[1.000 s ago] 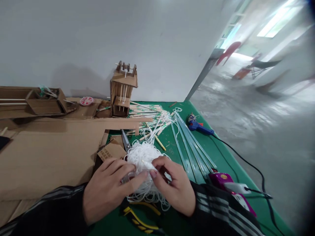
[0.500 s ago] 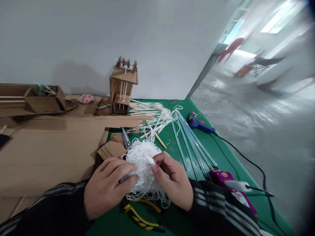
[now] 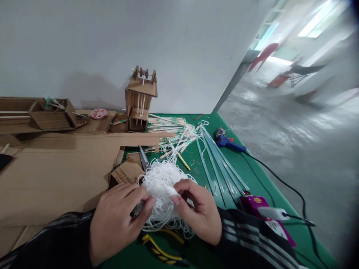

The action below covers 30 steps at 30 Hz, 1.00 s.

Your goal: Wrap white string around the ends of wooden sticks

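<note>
A tangled pile of white string [image 3: 162,172] lies on the green table [image 3: 255,183], between the two hands; take it as the middle of the clock, with twelve o'clock pointing away from the person. The left hand [image 3: 120,220] is at eight o'clock, its fingers loosely bent and the thumb tip close to the index finger, against the edge of the pile; whether it grips a strand I cannot tell. The right hand [image 3: 196,213], at four o'clock, is nearly closed, thumb and bent index finger pinching a bunched white bit at the pile.

Pliers [image 3: 162,252] with yellow and black handles lie at six o'clock, just below the string. A small cardboard box [image 3: 127,172] sits at ten o'clock, and scissors [image 3: 144,160] at eleven, partly under the string. Farther off at eleven stands a cardboard tower [image 3: 137,101]. Thin sticks [image 3: 165,127] are heaped at twelve. Clear glue sticks [image 3: 221,164] fan out towards two o'clock, with a blue glue gun [image 3: 230,144] beyond them. A purple power strip [image 3: 254,204] lies at three.
</note>
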### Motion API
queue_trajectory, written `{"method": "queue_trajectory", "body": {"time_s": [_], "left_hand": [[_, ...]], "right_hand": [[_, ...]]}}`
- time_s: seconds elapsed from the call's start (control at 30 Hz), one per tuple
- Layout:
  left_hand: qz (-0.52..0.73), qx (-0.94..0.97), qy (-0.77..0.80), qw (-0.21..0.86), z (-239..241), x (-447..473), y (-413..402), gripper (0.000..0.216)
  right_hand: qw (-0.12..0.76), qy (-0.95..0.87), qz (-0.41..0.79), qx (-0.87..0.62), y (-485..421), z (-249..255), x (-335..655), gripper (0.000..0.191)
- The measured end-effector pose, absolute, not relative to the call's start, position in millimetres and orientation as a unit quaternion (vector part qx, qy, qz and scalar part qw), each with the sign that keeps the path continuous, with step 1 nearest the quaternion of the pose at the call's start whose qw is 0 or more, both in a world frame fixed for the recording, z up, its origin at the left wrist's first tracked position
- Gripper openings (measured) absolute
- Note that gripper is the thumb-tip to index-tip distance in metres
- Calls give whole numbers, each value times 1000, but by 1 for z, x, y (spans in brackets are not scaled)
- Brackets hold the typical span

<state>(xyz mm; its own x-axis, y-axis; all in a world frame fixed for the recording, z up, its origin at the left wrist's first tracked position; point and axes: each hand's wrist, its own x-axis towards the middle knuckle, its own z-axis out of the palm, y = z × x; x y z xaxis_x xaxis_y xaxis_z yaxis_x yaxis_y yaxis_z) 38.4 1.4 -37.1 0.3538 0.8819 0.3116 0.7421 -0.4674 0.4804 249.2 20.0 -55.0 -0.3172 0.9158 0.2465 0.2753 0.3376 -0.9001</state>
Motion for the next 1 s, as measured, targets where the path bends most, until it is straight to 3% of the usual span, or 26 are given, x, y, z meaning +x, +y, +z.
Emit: {"method": "queue_trajectory", "body": {"time_s": [0.23, 0.37, 0.77, 1.0], "left_hand": [[317, 701, 576, 276, -33, 42, 3, 5], [302, 713, 552, 310, -36, 41, 2, 14], [187, 773, 559, 236, -34, 46, 4, 8], [192, 779, 562, 202, -34, 48, 5, 11]], "right_hand": [[427, -731, 373, -379, 19, -51, 249, 4], [435, -756, 343, -350, 16, -54, 248, 12], [445, -861, 135, -207, 13, -63, 236, 26], [446, -873, 97, -176, 9, -70, 239, 26]]}}
